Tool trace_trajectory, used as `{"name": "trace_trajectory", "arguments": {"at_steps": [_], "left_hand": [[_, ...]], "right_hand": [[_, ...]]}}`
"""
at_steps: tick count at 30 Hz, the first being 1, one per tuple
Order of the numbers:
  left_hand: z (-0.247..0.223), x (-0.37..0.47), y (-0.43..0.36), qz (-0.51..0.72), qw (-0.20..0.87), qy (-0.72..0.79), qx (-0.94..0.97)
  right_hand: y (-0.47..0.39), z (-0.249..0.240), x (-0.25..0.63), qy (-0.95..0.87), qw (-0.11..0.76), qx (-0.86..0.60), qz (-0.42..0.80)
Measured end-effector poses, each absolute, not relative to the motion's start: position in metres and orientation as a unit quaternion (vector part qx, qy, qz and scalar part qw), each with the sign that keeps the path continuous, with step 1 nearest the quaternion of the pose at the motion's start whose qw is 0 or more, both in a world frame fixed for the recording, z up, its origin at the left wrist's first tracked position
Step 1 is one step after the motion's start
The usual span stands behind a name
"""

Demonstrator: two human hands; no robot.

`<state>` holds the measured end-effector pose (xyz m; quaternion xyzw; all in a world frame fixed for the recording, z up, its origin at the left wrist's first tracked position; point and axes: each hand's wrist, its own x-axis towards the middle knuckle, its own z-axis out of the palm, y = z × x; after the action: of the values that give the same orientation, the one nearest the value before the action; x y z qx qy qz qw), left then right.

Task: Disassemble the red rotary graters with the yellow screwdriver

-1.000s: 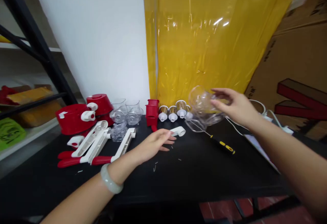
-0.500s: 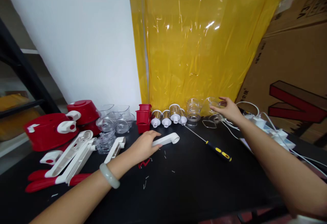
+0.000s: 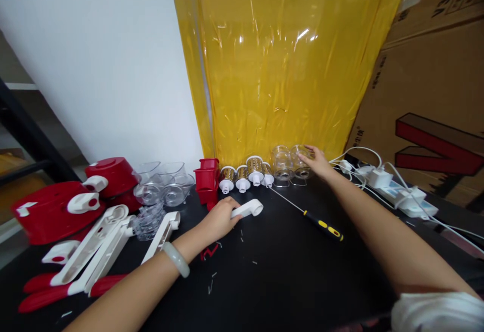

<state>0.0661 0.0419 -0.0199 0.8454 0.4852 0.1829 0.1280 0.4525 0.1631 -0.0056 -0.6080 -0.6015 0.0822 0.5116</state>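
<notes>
My left hand is closed around a white plastic crank arm, held low over the black table; its round, hollow end points right and the rest is hidden under my fingers. At the back, my right hand grips the rim of a clear plastic housing with thumb and fingers. That housing stands beside a similar clear housing. Left of them, several metal grater drums with white ends are lined up. A long screwdriver with a black and yellow handle lies in front.
Red plastic blocks stand left of the drums. Red bases, clear hoppers and white crank arms with red grips crowd the left. Small screws and red pieces lie in front. A power strip with cables sits right.
My right hand has moved the clear housing leftward, next to the other one. My left hand still holds the white crank arm in about the same place. The view has shifted slightly.
</notes>
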Motion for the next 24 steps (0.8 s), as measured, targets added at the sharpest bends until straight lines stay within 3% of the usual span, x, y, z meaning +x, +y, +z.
{"name": "trace_trajectory", "arguments": {"at_steps": [11, 16, 19, 22, 24], "left_hand": [[0.034, 0.051, 0.002, 0.310, 0.147, 0.494, 0.799], [0.034, 0.018, -0.019, 0.376, 0.208, 0.510, 0.745], [0.024, -0.011, -0.028, 0.407, 0.245, 0.524, 0.707], [0.018, -0.033, -0.039, 0.457, 0.255, 0.522, 0.673], [0.018, -0.039, -0.047, 0.484, 0.257, 0.511, 0.662]], "right_hand": [[0.147, -0.012, 0.419, -0.623, 0.482, -0.616, 0.006], [0.116, 0.002, 0.418, -0.621, 0.437, -0.645, -0.085], [0.065, -0.002, 0.419, -0.670, 0.345, -0.646, -0.119], [0.008, -0.023, 0.417, -0.719, 0.151, -0.668, -0.118], [-0.018, -0.037, 0.411, -0.718, 0.072, -0.679, -0.131]]}}
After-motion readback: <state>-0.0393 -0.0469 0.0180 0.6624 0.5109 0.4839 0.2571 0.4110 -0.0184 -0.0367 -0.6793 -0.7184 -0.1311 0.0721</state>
